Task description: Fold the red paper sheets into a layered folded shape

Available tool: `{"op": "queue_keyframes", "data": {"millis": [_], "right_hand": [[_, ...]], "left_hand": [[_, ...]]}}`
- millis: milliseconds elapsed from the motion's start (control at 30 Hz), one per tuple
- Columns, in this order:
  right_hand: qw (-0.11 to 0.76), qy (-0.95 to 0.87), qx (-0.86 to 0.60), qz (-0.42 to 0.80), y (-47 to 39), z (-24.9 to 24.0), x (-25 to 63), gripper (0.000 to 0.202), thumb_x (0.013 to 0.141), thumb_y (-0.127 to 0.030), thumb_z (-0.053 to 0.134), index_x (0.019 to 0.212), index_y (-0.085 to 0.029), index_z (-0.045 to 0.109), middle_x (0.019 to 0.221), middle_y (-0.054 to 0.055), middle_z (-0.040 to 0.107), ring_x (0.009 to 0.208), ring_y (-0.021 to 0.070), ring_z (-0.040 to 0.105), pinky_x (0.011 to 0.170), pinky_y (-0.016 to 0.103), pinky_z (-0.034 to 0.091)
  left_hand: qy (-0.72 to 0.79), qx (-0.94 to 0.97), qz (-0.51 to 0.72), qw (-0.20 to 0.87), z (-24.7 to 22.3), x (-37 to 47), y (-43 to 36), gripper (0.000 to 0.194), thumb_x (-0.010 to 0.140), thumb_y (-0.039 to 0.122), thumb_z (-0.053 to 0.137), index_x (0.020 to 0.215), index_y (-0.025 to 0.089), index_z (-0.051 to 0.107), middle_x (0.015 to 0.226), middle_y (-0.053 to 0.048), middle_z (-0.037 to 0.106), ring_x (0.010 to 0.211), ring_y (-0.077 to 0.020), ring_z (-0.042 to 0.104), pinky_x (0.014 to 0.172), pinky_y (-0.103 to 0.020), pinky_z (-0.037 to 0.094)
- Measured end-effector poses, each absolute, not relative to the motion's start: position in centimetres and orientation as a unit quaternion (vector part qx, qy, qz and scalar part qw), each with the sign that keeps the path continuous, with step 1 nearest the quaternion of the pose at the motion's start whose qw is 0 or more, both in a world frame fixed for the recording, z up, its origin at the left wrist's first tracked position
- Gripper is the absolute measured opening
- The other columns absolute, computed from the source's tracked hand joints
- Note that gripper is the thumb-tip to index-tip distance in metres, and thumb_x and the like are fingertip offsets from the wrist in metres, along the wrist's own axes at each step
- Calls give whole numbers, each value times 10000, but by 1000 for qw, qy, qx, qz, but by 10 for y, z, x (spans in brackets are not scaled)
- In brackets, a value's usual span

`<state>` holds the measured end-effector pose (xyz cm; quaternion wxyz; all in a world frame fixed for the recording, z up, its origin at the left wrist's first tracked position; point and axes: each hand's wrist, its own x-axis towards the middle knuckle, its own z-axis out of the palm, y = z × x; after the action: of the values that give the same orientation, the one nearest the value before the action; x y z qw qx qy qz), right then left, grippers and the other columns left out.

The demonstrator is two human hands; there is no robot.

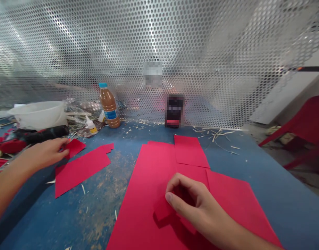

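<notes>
Large red sheets (pixel 138 194) lie on the blue table, overlapping at the centre and right. Over them my right hand (pixel 190 201) is closed in a pinch on a small red piece (pixel 163 210), which casts a shadow on the sheet below. At the left, my left hand (pixel 51 151) reaches to a small red scrap (pixel 75 148), its fingers closed at the scrap's edge. A longer red strip with a notched end (pixel 83 168) lies flat between the two hands. A squarish red piece (pixel 190 149) rests at the top of the large sheets.
Behind my left hand are a black-and-red tool (pixel 44 135), a white tub (pixel 39 113), a small glue bottle (pixel 91 125) and a brown-filled bottle with a blue cap (pixel 108 107). A dark box (pixel 174 111) stands against the perforated metal panel (pixel 201 62). Pale shavings litter the table (pixel 253 156).
</notes>
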<state>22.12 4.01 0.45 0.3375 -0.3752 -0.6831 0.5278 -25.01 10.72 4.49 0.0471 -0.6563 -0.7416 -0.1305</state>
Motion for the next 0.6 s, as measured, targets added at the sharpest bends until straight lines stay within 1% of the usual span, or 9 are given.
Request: {"op": "queue_keyframes", "data": {"millis": [100,167,233,300,400,467,600], "right_hand": [[336,-685,-371,529,40,5,222,169,1013,-320,621,880,-215,613,834,-7,636,752,145,565,664,270,441],[334,-685,-371,531,39,5,222,171,1017,-322,617,883,-216,611,835,-9,633,754,145,563,664,270,440],[333,-683,-372,533,39,5,223,169,1018,-315,615,881,-217,609,835,-10,631,756,144,562,666,269,438],[333,-681,-374,534,39,6,222,161,1018,-305,614,883,-218,608,834,-12,630,759,144,563,668,268,438],[334,-682,-372,534,39,6,222,154,1016,-298,615,884,-218,608,841,-11,635,765,144,567,675,268,444],[335,-682,-372,534,40,6,221,157,1011,-297,618,877,-218,608,839,-11,636,761,143,568,677,269,446],[338,-679,-377,532,40,5,221,151,1003,-292,624,874,-215,615,827,-12,634,750,142,563,671,269,443]], "left_hand": [[-737,-668,-75,66,33,-254,114,290,853,304,531,1042,169,706,1082,-61,768,1028,-286,686,921,-311,491],[-740,-665,-50,87,26,-255,118,373,883,294,486,1140,135,704,1220,-112,741,1103,-333,656,980,-377,474],[-738,-666,-30,100,20,-256,120,420,919,292,455,1208,113,702,1326,-140,712,1180,-373,613,1013,-429,455],[-735,-669,-15,107,17,-256,120,434,949,288,436,1236,107,708,1342,-141,714,1208,-379,593,1018,-438,444],[-733,-671,-5,115,18,-254,118,430,980,285,429,1261,114,706,1313,-126,735,1201,-350,594,1018,-421,429],[-732,-671,-3,119,20,-253,116,428,1007,293,406,1256,124,712,1312,-115,739,1222,-339,589,1033,-433,419],[-725,-678,-12,122,20,-249,117,473,1031,437,431,1183,127,755,1330,-121,726,1254,-362,599,1066,-487,417]]}}
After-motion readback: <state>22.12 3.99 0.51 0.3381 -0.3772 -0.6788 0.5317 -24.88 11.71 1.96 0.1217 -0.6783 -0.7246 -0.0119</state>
